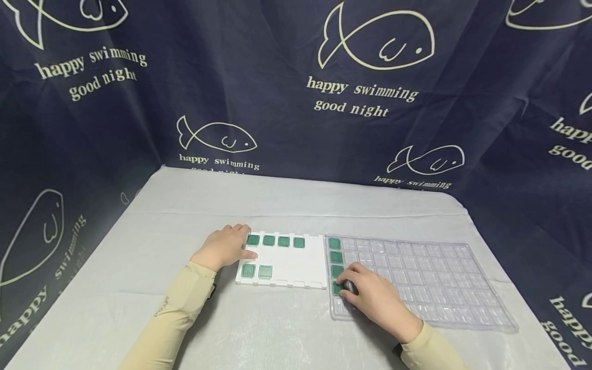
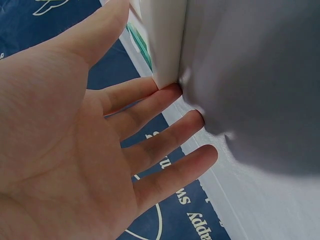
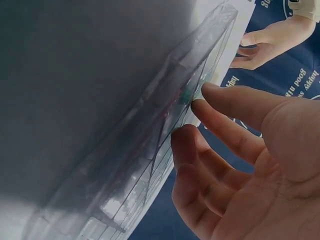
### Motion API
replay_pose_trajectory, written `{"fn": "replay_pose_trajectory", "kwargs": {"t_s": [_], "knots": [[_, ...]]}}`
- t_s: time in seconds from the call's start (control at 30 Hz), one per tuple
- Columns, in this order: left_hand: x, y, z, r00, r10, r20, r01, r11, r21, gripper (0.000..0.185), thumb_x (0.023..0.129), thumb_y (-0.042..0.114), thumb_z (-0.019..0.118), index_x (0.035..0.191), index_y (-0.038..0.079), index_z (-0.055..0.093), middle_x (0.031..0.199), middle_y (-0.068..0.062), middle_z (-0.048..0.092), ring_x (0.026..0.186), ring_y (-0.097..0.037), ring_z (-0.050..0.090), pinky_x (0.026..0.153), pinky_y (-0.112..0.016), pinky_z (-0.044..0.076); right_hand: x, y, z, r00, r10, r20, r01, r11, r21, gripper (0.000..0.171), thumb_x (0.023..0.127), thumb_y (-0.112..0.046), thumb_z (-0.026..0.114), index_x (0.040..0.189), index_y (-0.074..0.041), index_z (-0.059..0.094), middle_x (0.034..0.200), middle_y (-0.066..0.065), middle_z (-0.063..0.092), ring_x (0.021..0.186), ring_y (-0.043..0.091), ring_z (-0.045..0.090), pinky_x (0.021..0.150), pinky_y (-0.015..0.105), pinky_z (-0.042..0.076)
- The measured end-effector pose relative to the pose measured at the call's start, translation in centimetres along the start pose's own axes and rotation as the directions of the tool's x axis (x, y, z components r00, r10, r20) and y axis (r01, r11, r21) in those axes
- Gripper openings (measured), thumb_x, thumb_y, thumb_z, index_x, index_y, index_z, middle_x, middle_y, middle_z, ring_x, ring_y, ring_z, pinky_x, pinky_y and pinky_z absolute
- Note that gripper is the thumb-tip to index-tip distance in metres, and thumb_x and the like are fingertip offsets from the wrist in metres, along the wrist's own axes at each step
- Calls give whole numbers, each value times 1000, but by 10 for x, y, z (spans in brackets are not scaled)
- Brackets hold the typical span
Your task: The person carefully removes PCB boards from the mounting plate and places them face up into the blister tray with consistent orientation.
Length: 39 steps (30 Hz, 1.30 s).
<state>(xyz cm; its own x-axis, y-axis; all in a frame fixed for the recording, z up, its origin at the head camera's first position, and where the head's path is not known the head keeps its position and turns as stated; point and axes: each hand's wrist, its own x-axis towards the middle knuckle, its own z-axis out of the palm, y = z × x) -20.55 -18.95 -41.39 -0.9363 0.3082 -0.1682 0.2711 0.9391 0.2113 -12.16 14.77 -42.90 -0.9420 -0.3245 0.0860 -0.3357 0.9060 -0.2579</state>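
1. we see the left hand (image 1: 225,247) resting, fingers straight and loosely spread, on the left edge of the white tray (image 1: 296,262).
2. the right hand (image 1: 372,295) touches a green chip (image 1: 337,288) in the clear tray's (image 1: 444,282) left column with straight fingertips.

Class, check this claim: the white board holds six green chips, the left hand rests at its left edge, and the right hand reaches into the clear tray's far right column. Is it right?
Not quite. The right hand reaches into the clear tray's leftmost column, beside the white board, as the head view shows. The six green chips and the left hand at the left edge are correct.
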Motion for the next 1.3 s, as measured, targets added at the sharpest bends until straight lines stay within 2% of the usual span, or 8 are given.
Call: {"fn": "replay_pose_trajectory", "kwargs": {"t_s": [0.37, 0.6, 0.8, 1.07, 1.3], "knots": [[0, 0, 0, 1000, 0, -5, 0, 1000, -2, 77, 89, 47, 74, 143, -2, 51, 141, -20, 60, 125, -41, 59, 102, -57, 52, 1, 0, 2, 1000, -1, 2, 1, 1000, -24, 18, 81, -22, 85, 95, -26, 75, 101, -12, 67, 76, 2, 58, 59, 23, 47], [0, -1, 2, 1000, -2, 4, 2, 1000, -12, 78, 89, 47, 74, 144, -2, 50, 143, -21, 59, 127, -42, 58, 103, -58, 51, 2, 0, 4, 1000, -27, -3, 27, 999, -22, 17, 81, -23, 85, 92, -24, 72, 98, -10, 66, 69, 0, 46, 55, 20, 41], [-1, -1, 2, 1000, -5, 4, 5, 1000, -17, 78, 89, 47, 74, 144, -2, 50, 144, -21, 58, 128, -43, 57, 105, -58, 50, 3, -1, 6, 999, -31, -11, 31, 999, -20, 17, 81, -25, 85, 91, -24, 71, 94, -11, 64, 66, 0, 44, 53, 19, 38], [-2, -1, 2, 1000, -1, 3, 1, 1000, -21, 77, 89, 46, 75, 143, -3, 50, 142, -21, 59, 126, -42, 58, 104, -58, 51, 6, -4, 4, 999, -41, 1, 41, 999, -22, 18, 80, -22, 86, 89, -23, 70, 92, -10, 63, 66, 0, 46, 54, 19, 40], [1, -2, 3, 1000, 4, -3, -4, 1000, -10, 78, 89, 48, 75, 143, -2, 50, 142, -21, 59, 126, -43, 58, 103, -58, 51, 11, -12, -1, 998, -55, -2, 55, 998, -45, 16, 80, -24, 86, 87, -23, 72, 92, -10, 65, 75, 4, 60, 60, 22, 50]]}}
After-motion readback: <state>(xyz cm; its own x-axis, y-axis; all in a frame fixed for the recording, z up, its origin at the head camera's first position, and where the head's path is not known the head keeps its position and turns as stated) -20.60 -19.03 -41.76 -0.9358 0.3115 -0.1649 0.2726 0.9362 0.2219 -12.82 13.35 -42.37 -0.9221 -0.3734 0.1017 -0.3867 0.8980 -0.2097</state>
